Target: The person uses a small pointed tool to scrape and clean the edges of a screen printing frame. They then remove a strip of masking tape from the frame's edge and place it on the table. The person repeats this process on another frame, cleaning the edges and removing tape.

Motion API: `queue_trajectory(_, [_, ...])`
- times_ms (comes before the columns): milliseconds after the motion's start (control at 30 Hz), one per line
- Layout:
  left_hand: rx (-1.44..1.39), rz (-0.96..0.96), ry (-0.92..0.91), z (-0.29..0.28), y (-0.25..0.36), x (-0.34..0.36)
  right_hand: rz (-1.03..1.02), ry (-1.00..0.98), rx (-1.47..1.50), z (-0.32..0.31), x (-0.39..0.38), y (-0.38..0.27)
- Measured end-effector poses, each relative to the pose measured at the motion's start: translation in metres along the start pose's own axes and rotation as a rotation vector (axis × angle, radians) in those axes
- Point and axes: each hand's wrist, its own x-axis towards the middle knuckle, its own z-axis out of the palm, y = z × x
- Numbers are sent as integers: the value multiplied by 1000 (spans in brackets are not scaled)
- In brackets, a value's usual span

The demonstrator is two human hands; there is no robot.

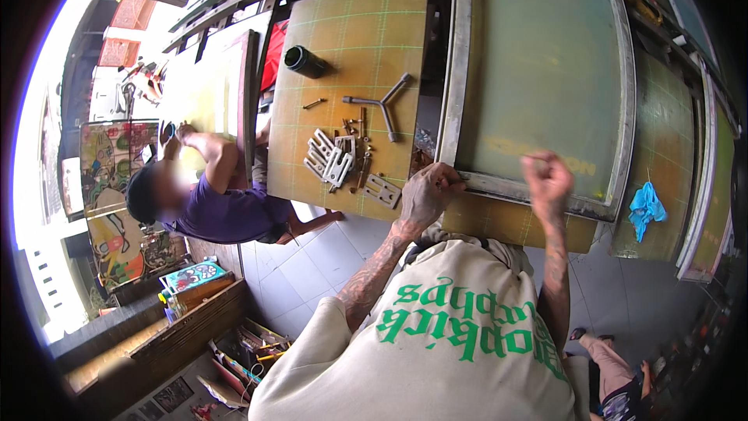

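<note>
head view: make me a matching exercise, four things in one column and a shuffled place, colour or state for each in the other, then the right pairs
1. left hand
2. Y-shaped socket wrench
3. slotted metal plates
4. cylindrical container

A. loosely heaped among bolts
B. dark, by the left edge of the yellowish-brown board
C. at the near left corner of the framed screen
D. grey and three-armed

Pairs: 1-C, 2-D, 3-A, 4-B

Single head fisheye, facing steeply down. Left hand (430, 195) and right hand (550, 182) at close range, mid-frame; wearer's shirt (444, 370) fills lower centre; corners black.
</note>
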Motion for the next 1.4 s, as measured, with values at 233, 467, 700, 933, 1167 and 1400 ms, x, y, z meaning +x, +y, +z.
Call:
queue_trajectory(233, [117, 202, 150, 3, -28, -1, -603, -703, -181, 198, 58, -55])
queue_trajectory(467, [82, 354, 166, 20, -46, 6, -704, -657, -545, 248, 65, -16])
queue_trajectory(700, [203, 304, 137, 18, -86, -8, -463, -559, 38, 172, 27, -48])
queue_trajectory(933, [273, 110, -60, 9, 46, 10, -3, -333, 1, -69, 1, 4])
queue_trajectory(1167, [218, 589, -285, 114, 119, 34, 543, -257, -375, -289, -53, 48])
queue_trajectory(1400, [367, 1075, -325, 267, 147, 46, 508, -520, -559, -308, -21, 105])
